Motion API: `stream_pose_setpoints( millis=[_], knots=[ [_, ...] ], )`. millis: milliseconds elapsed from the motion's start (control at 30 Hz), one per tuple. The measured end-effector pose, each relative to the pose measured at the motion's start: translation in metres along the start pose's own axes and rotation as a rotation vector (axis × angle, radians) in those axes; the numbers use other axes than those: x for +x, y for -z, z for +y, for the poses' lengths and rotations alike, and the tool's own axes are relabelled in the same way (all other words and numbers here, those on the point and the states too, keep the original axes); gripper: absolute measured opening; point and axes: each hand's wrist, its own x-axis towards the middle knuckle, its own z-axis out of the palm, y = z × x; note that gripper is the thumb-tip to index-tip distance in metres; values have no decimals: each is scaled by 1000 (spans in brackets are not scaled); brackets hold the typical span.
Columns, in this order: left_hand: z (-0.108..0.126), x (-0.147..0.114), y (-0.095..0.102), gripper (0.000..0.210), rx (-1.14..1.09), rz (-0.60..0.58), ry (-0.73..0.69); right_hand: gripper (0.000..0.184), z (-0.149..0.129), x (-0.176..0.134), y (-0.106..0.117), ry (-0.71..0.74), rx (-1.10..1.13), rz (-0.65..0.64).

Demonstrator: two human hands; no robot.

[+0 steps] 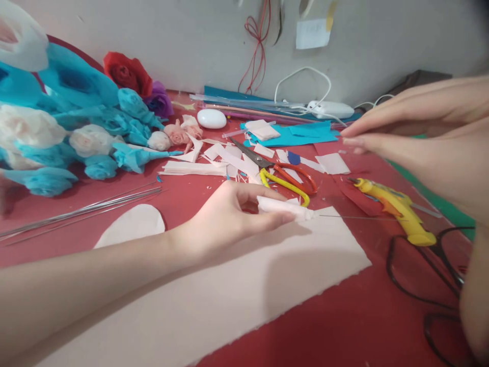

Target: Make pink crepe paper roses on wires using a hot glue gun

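Note:
My left hand (244, 216) is closed around a small roll of pale pink crepe paper (282, 208), pinched between thumb and fingers. A thin metal wire (355, 217) sticks out of the roll to the right. Under this hand a long pale pink paper strip (229, 300) lies across the table. At the upper right, raised above the table, is my right hand (416, 122), its thumb and fingertips brought together; whether anything is between them is too unclear to tell. Below it lies a yellow hot glue gun (397, 209), its tip pointing left.
Scissors (273, 165) with red and yellow handles lie among paper scraps (229, 158). Blue, white, red and purple paper flowers (126, 74) crowd the left. Loose wires (114, 204) and a rounded paper piece (133, 224) are nearer. A black cable (405, 293) loops at right.

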Motion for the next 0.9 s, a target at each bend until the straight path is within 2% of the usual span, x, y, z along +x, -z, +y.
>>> stream_pose_setpoints(
  millis=[67,100,200,300,367,467,600,633,733,767,800,833,900],
  knots=[
    [0,0,0,29,-4,-10,-1,11,-3,2,-1,22,-27,108],
    [-1,0,0,29,-6,-18,-10,10,-3,3,-1,38,-37,81],
    [-2,0,1,26,-16,-40,-45,13,-3,6,-2,171,-69,-164],
    [-3,1,2,25,-16,-40,-47,20,-1,8,-4,338,-12,-339],
    [-3,1,2,24,-25,-41,-53,19,0,10,-6,341,44,-410],
    [-2,2,2,23,-25,-42,-69,13,-3,11,-9,258,63,-474],
    [-2,1,1,23,-10,-34,-74,13,-9,11,-11,122,90,-485],
    [-2,1,1,23,-6,-28,-76,13,-10,11,-11,90,59,-444],
    [-2,1,1,23,12,-18,-68,25,-9,7,-8,41,-196,-117],
    [-2,0,1,24,17,-19,-66,23,-8,6,-7,35,-246,-22],
    [-2,0,1,24,22,-22,-66,17,-7,5,-6,35,-243,9],
    [-2,0,2,25,24,-30,-66,16,-6,5,-6,48,-178,-34],
    [-1,0,2,27,15,-50,-70,31,-5,5,-8,80,25,-260]
  ],
)
